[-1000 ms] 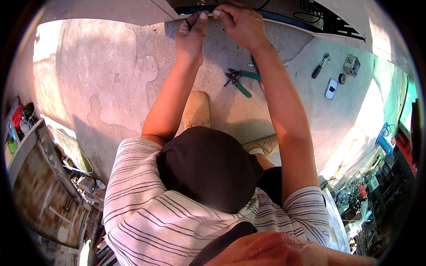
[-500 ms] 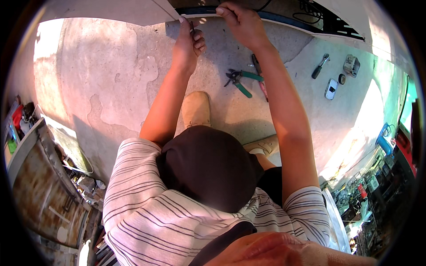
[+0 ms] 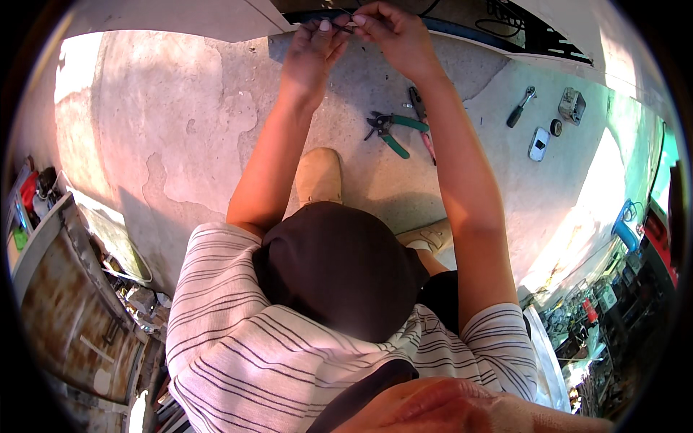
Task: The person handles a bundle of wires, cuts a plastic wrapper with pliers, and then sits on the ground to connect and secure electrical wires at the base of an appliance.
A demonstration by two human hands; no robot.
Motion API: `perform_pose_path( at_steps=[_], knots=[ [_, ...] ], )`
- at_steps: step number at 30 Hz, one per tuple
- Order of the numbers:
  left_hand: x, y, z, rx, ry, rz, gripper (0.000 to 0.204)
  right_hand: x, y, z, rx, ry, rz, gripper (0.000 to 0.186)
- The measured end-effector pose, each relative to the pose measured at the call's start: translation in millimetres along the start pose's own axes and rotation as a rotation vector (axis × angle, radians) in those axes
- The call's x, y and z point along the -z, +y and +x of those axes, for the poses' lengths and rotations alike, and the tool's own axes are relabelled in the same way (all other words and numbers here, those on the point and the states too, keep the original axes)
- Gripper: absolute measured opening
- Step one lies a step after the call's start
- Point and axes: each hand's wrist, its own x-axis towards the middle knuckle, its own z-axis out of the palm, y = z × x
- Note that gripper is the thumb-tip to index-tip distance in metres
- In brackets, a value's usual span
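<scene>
Both my hands meet at the lower edge of an open white panel, close together with fingers pinched. Between the fingertips of my left hand is a thin dark wire-like piece, too small to make out fully. My right hand is closed at the fingertips beside it, on a fine strand that is hard to see. Behind the hands runs a dark blue strip along the opening. On the floor below lie green-handled cutters with dark jaws, their handles spread.
A dark-handled tool and a red-handled one lie partly behind my right forearm. Farther right are a ratchet, a metal block, a black roll and a phone-like device. Black cables hang inside the opening.
My left hand has moved up and right to my right hand, bringing the thin dark piece with it. The right hand has shifted only slightly, and the floor tools have stayed put.
</scene>
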Motion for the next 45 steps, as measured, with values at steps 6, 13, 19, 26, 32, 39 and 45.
perform_pose_path(
  at_steps=[6, 13, 19, 26, 32, 39, 45],
  knots=[
    [15, -12, 29, 0.108, 0.002, -0.438, 0.012, 5, 14, 1, -0.081, -0.037, 0.266, 0.018],
    [18, -17, 48, 0.142, -0.045, -0.601, 0.011, 10, 16, 4, -0.194, -0.108, 0.420, 0.026],
    [15, -10, 46, 0.129, -0.077, -0.571, 0.014, 4, 17, 11, -0.246, -0.126, 0.520, 0.013],
    [14, -7, 45, 0.122, -0.037, -0.508, 0.011, 0, 24, 14, -0.244, -0.129, 0.542, 0.013],
    [10, -6, 42, 0.128, -0.018, -0.496, 0.008, 0, 20, 12, -0.266, -0.102, 0.513, 0.014],
    [11, -7, 43, 0.122, -0.044, -0.512, 0.008, -1, 19, 13, -0.279, -0.101, 0.507, 0.014],
    [12, -7, 43, 0.124, -0.039, -0.523, 0.008, -3, 25, 15, -0.245, -0.107, 0.514, 0.013]
  ],
)
